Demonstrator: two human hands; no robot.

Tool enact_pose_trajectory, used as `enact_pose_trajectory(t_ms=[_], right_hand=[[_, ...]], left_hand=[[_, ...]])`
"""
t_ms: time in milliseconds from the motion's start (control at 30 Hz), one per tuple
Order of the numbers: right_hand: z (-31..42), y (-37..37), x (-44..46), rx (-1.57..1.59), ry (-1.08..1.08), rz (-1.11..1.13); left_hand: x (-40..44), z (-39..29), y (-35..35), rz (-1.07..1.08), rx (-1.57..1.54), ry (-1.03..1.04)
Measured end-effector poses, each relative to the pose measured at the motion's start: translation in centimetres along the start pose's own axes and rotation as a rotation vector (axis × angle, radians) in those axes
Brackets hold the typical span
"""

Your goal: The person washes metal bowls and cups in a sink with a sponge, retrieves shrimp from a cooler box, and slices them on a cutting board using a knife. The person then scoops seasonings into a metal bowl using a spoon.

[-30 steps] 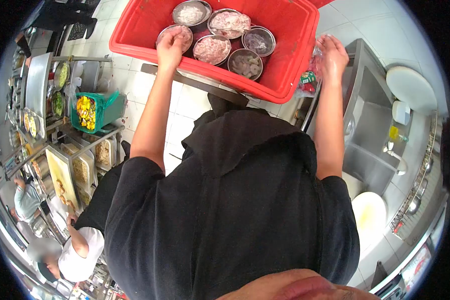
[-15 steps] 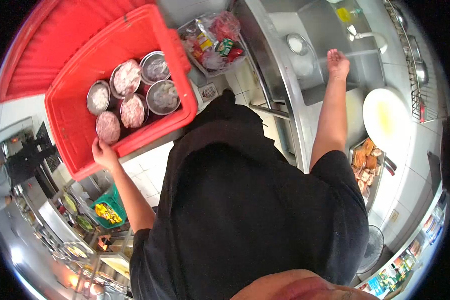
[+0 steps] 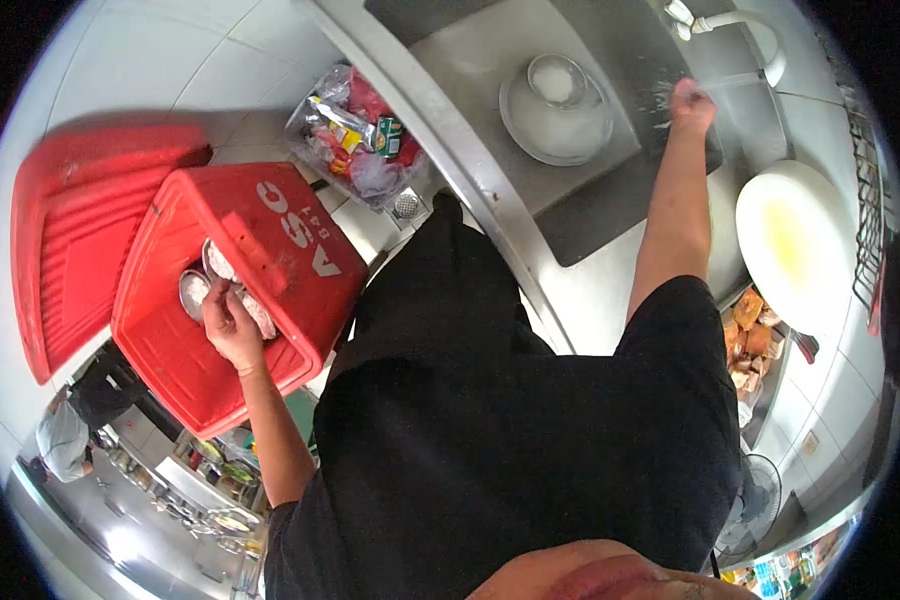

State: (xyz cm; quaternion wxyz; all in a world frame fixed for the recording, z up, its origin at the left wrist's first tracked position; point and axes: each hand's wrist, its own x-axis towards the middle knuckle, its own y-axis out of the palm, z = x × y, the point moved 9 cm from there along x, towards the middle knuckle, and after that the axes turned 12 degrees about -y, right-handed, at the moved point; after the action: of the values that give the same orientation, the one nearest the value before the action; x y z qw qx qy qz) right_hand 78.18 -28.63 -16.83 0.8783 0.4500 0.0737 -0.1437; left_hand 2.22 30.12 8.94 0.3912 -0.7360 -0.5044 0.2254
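Around left hand [image 3: 232, 330]: one red tub [image 3: 295, 290], three metal bowls [image 3: 195, 292] visible in it; one red lid [image 3: 90, 245] beyond. Between hands: one bin [image 3: 378, 202] of packets, one floor drain [image 3: 407, 206]. Left of right hand [image 3: 692, 105]: one large round dish [image 3: 515, 125], one small bowl [image 3: 557, 80]. Just beyond right hand: one faucet [image 3: 725, 19]. Nearer wearer than right hand: one white round board [image 3: 785, 250], one fan [image 3: 752, 505].

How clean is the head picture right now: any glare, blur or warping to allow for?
Head view: fisheye warping, black corners; glare spot lower left; white oval board looks washed out; black shirt shows little detail; right hand looks soft, with pale streaks beside it; left hand is clearer, though its fingertips are hard to separate.
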Motion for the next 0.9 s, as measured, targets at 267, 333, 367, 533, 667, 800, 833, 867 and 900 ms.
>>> enact_pose_trajectory(t_ms=[267,333,367,533,667,800,833,867,900], right_hand=[[-1.4,1.0,-3.3,-0.140,0.134,0.219],[-1.7,-0.8,-2.8,-0.096,0.211,0.167],[-1.7,-1.5,-2.6,-0.073,0.248,0.144],[1.4,4.0,-8.0,-0.494,0.084,0.209],[0.3,6.8,-8.2,-1.033,0.116,0.295],[-1.3,19.6,-9.4,-1.374,-0.306,0.458],[-1.1,23.7,-9.9,-1.453,-0.477,0.527],[-1.4,27.4,-9.9,-1.462,-0.530,0.566],[-1.4,31.6,-9.7,-1.471,-0.589,0.604]], left_hand=[[2.5,-11.8,11.7,0.231,-0.086,0.170],[2.7,-14.9,15.3,0.316,-0.154,0.211],[2.8,-16.1,17.3,0.341,-0.146,0.269],[2.0,-21.7,26.3,0.559,-0.268,0.288],[1.5,-25.8,32.1,0.584,-0.254,0.514],[1.0,-30.0,34.4,0.720,-0.362,0.468],[0.8,-30.1,35.2,0.737,-0.358,0.470],[0.8,-30.1,36.0,0.757,-0.351,0.471],[1.2,-30.6,36.8,0.776,-0.349,0.475]])
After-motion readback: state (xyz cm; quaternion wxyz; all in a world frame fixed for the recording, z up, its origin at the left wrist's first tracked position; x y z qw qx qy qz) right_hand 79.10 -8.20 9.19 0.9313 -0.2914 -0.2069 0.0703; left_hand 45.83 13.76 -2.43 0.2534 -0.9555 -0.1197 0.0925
